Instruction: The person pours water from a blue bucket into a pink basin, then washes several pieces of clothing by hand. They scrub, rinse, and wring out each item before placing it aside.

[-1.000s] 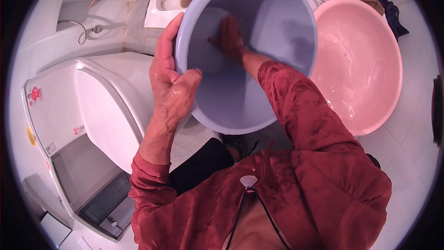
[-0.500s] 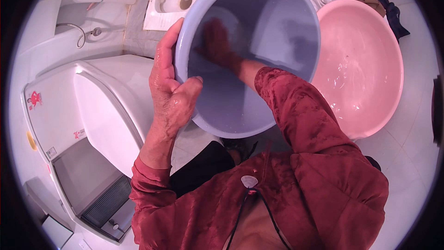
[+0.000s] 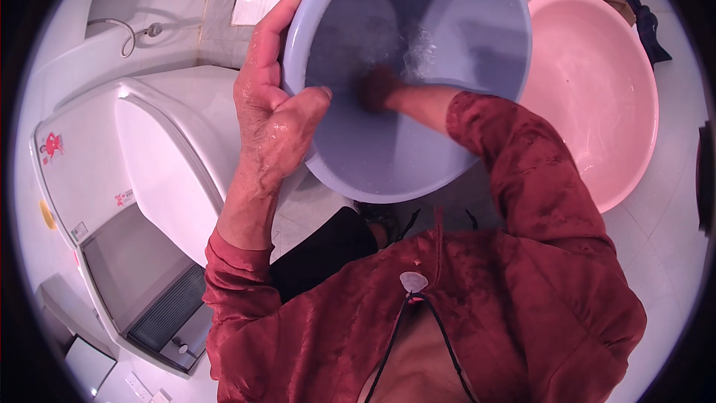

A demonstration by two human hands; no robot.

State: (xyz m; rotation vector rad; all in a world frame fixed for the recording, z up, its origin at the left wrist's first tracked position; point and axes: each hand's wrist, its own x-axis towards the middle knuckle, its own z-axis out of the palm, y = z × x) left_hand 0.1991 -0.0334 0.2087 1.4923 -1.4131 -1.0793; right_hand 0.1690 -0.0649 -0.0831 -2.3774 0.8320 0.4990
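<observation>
Glossy pale floor tiles [image 3: 671, 261] gleam at right; upper centre, the wet left hand [image 3: 276, 123] clamps a round, smooth blue plastic basin [image 3: 403, 168] by its rim; inside, the right hand [image 3: 379, 89] blurs, grip unreadable!

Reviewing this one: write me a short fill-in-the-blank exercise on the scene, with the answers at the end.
The left hand grips the ____ plastic tub by its rim. The right hand is ____ the tub, not outside it. The basin to the tub's right is ____. The sleeves are dark ____.

Missing words: blue; inside; pink; red.
</observation>
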